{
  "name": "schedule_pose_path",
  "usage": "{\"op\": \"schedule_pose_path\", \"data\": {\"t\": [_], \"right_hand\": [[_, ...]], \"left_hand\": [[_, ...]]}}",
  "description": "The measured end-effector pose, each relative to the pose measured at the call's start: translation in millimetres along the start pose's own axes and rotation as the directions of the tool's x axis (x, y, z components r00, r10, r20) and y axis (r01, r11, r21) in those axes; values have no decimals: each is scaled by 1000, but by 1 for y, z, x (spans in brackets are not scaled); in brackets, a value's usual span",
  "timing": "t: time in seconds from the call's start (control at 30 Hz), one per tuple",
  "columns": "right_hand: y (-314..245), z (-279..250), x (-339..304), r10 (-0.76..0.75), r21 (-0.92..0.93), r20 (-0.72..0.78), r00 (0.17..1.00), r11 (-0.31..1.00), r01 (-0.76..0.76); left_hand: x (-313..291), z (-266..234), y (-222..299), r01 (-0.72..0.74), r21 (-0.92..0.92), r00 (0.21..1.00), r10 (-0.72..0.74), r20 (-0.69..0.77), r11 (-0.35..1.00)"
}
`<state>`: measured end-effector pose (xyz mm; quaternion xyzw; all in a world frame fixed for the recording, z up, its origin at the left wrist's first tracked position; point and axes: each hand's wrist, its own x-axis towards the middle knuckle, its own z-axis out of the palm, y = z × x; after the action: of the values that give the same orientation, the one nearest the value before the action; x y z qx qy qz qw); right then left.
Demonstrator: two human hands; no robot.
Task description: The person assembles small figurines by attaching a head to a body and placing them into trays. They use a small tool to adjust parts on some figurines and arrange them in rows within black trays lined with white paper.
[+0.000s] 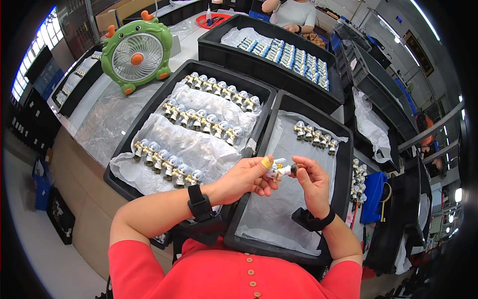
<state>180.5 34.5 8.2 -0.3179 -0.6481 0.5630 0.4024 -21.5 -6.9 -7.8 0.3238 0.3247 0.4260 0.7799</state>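
Note:
Between my two hands a small figurine [283,171] with pale blue hair, white clothing and dark feet lies on its side above the right black tray [273,130]. My left hand [251,175] pinches it near the head, with yellow tape around the thumb. Fingers of my right hand [312,180] close on its dark foot end. One short row of similar figurines [314,136] lies on the white paper in that tray. The left black tray [119,158] holds several rows of matching figurines [199,119] on crumpled white paper.
A green animal-shaped fan [137,56] stands at the left. Behind the trays, another black tray [239,55] holds blue-toned figures; a person [294,15] sits beyond it. To the right are more figurines [358,182], a blue bin [373,199] and stacked black trays [373,74].

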Motion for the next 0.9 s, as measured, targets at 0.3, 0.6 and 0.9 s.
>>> {"op": "schedule_pose_path", "data": {"t": [0.3,0.6,0.9], "right_hand": [[2,-1,-4,-21,-53,0,1000,998,21],[-3,0,-4,-21,-28,16,1000,999,21],[-1,-1,-6,-43,-35,30,999,998,44]], "left_hand": [[0,0,1,30,-8,999,-30,23,1000],[1,-1,1,53,4,999,-53,8,999],[1,1,3,53,-6,998,-54,-17,999]]}}
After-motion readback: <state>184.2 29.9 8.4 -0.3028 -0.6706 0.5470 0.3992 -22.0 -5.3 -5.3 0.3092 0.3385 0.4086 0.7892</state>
